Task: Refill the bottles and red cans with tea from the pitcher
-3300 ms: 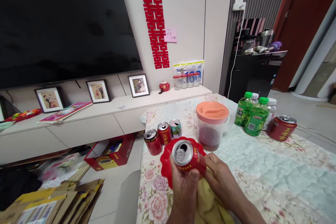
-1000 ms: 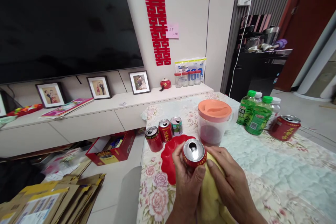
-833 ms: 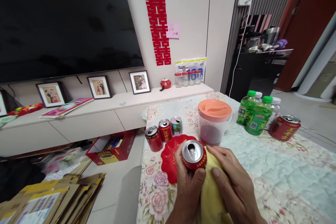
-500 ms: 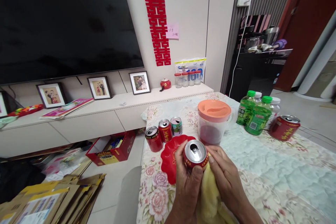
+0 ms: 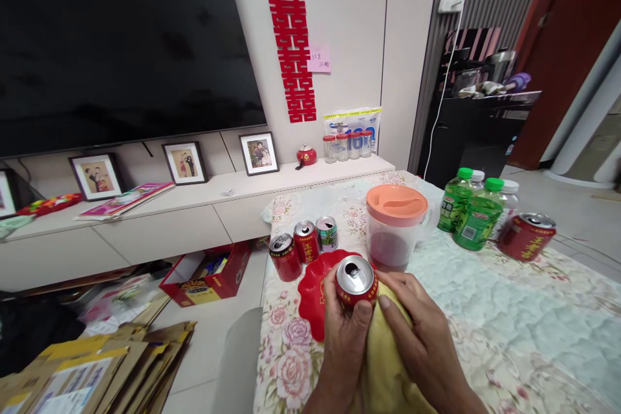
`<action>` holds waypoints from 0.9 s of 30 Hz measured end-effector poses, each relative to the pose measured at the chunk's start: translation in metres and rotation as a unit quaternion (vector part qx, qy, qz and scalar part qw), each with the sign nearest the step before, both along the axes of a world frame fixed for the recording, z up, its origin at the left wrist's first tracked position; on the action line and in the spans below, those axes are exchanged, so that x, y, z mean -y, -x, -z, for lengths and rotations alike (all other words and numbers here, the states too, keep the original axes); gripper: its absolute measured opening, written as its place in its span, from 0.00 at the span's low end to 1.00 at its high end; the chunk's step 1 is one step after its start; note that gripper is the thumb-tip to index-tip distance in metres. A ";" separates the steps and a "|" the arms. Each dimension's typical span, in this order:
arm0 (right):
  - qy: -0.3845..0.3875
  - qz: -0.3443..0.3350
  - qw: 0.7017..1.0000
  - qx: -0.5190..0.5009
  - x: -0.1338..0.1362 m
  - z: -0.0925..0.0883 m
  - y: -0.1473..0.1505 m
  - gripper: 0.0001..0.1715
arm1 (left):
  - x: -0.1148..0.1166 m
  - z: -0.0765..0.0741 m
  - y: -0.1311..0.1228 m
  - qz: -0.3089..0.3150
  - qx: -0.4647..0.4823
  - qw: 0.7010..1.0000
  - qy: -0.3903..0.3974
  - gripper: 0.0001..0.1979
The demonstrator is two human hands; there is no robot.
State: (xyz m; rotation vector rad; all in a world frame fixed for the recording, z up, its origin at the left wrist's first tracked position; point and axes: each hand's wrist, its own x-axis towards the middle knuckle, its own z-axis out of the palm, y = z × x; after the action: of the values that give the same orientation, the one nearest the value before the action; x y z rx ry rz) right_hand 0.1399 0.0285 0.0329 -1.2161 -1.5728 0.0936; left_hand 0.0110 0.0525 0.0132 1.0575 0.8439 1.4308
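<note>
A red drink can (image 5: 356, 281) with its top opened is gripped in my left hand (image 5: 342, 336), thumb across the front of it. My right hand (image 5: 417, 323) is closed on a yellow cloth (image 5: 391, 356) and presses it against the can's right side. The cloth hangs down between my forearms. Beneath and behind the held can lies a red scalloped plate (image 5: 313, 304), partly covered by the can and my left hand. Just beyond stands a clear pitcher (image 5: 392, 239) with an orange lid.
Left of the pitcher stand two red cans (image 5: 285, 257) and a green-white can (image 5: 326, 234), all opened. Green bottles (image 5: 478, 213), white-capped bottles and a red can (image 5: 527, 237) stand at right on the flowered tablecloth (image 5: 524, 317). Flattened cardboard (image 5: 111, 369) lies on the floor at left.
The can has shifted slightly left and up in my left hand. My right hand has moved a little along the can's side, and more of the cloth shows.
</note>
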 end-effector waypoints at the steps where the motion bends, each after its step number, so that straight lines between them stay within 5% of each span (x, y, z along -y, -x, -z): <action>1: -0.007 -0.001 1.000 0.006 0.004 -0.005 0.000 0.17 | 0.001 0.000 0.000 0.004 -0.001 1.000 0.003 0.39; 8: -0.053 -0.005 0.999 0.009 0.009 -0.012 0.001 0.21 | 0.011 -0.009 -0.001 0.033 0.019 0.999 0.026 0.41; 22: 0.132 -0.024 0.990 -0.044 -0.020 0.030 -0.009 0.22 | 0.006 -0.010 -0.004 0.039 0.059 0.997 -0.009 0.44; 27: 0.041 0.008 0.999 -0.017 -0.012 0.017 -0.006 0.18 | 0.010 -0.007 -0.005 0.029 0.068 0.997 0.033 0.39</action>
State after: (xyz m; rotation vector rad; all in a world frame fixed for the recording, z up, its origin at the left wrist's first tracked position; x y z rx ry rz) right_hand 0.1457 0.0405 0.0155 -1.2839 -1.5428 0.1676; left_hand 0.0164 0.0424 0.0204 0.9169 0.7506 1.4008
